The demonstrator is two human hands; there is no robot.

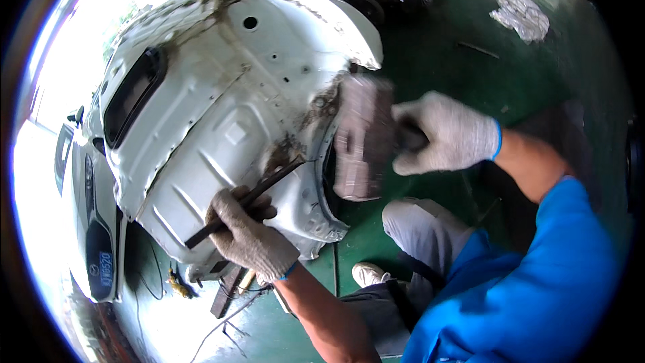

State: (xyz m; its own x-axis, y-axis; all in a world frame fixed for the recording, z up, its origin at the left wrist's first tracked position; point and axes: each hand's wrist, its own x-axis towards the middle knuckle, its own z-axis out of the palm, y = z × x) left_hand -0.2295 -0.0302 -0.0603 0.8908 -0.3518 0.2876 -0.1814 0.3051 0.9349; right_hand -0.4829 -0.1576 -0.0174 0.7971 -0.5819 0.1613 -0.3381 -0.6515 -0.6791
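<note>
Dark bar (272, 182) in the left hand (254, 236) over the white body panel (225, 104), hammer (364, 140) in the right hand (449, 133).
Left fingers curl closed around the bar, its long axis slanting from the panel's lower-left edge toward its curved arch (317, 196); contact there is unclear. Right fingers wrap the hammer's handle (412, 137); its blurred head is right of the panel, nearer the bar's arch-side end.
</note>
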